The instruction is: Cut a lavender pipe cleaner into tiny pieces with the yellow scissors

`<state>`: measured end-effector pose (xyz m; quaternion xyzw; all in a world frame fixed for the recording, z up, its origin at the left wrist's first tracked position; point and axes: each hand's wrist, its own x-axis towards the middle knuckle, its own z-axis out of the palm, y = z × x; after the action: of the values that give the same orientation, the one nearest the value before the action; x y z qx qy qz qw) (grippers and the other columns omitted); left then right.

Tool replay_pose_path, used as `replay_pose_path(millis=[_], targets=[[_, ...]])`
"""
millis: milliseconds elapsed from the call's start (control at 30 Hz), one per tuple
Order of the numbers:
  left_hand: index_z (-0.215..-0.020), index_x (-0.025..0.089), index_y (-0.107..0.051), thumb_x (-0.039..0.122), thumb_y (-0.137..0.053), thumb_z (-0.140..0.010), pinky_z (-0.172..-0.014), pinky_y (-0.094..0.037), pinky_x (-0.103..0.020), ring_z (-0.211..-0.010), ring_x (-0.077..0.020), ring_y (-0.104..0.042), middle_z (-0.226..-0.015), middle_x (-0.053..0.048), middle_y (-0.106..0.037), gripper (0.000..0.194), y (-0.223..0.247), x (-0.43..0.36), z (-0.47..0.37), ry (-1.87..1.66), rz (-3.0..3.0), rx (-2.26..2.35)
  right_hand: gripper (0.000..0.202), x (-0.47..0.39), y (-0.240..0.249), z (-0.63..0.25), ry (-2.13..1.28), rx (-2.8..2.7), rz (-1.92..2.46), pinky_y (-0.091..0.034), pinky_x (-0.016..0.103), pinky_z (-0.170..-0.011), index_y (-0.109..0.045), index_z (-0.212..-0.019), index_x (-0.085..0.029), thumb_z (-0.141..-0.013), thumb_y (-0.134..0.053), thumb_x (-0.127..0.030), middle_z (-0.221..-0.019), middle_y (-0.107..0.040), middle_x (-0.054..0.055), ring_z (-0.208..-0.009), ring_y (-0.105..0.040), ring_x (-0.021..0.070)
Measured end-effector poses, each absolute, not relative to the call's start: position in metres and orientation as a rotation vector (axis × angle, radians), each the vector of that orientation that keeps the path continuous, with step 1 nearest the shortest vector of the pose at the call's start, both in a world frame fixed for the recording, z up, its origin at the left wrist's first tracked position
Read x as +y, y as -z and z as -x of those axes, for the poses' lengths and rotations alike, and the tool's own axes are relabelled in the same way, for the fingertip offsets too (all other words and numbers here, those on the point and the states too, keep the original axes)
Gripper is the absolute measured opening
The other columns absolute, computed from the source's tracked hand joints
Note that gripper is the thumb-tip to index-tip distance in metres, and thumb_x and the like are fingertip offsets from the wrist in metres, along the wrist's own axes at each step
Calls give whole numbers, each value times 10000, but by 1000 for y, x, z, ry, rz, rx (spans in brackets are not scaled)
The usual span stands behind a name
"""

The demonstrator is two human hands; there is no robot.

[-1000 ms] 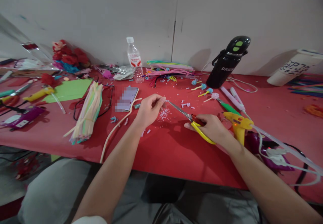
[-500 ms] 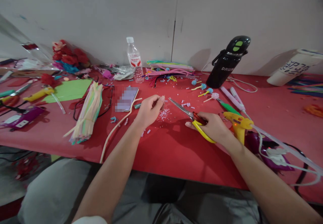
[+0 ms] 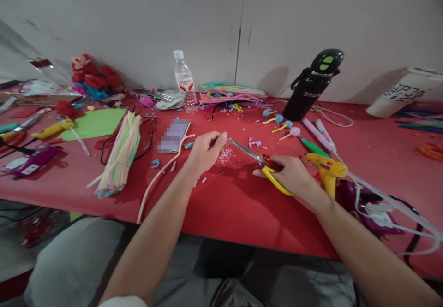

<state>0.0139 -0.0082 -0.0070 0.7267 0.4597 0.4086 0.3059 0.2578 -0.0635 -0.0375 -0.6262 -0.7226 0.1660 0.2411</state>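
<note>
Scissors (image 3: 247,150) with yellow and red handles are in my right hand (image 3: 292,174), their blades pointing left. The blade tips lie right beside the fingertips of my left hand (image 3: 207,150). Its thumb and forefinger are pinched together on something too small to make out. Beneath the fingertips, tiny pale purple clippings (image 3: 226,156) are scattered on the red table (image 3: 235,205). Short lilac pieces (image 3: 255,144) lie behind the scissors. A cream pipe cleaner (image 3: 157,176) curves along the table left of my left forearm.
A phone (image 3: 174,136) and a bundle of pipe cleaners (image 3: 121,157) lie at the left. A plastic bottle (image 3: 185,83) and a black flask (image 3: 311,88) stand at the back. A yellow glue gun (image 3: 328,171) is beside my right wrist.
The scissors have moved slightly left, bringing their tips to my left fingertips, and their blades look more closed. My left hand has hardly moved.
</note>
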Motion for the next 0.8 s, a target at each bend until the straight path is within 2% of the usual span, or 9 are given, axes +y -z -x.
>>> replay_pose_path(millis=[333, 800], targets=[[-601, 165, -475, 461, -407, -918, -479, -293, -230, -469, -83, -379, -523, 23, -459, 438, 5, -7, -14, -1074, -1902, 1213, 560, -66, 34, -256, -439, -1953, 1733, -206, 218, -443, -329, -577, -194, -666, -640, -651, -530, -291, -55, -534, -232, 90], [-614, 173, -481, 480, -395, -917, -485, -296, -240, -474, -92, -391, -530, 18, -471, 440, 7, -8, -15, -1074, -1910, 1203, 522, -64, 39, -258, -430, -1965, 1705, -238, 212, -440, -381, -578, -184, -666, -656, -619, -539, -312, -49, -539, -239, 91]])
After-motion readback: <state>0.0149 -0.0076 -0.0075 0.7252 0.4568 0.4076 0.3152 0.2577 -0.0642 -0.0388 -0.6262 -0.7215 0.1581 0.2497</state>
